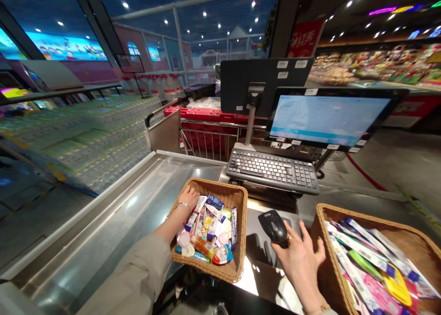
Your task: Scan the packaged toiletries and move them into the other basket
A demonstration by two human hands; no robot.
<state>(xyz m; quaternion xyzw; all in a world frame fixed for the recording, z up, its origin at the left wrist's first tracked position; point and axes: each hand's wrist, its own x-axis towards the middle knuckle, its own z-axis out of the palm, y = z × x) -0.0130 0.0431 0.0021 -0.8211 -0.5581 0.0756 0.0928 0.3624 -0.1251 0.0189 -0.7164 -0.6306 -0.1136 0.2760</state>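
Open and spread, my right hand [301, 260] is touching the black oval handheld scanner [274, 226] on the tabletop [120, 223]. My left hand [189, 197] is resting in the square woven wicker basket [241, 200] among small colourful packets [210, 232]; its grip I cannot tell.

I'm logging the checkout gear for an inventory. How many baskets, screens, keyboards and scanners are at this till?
Baskets: 2
Screens: 2
Keyboards: 1
Scanners: 1
Total: 6
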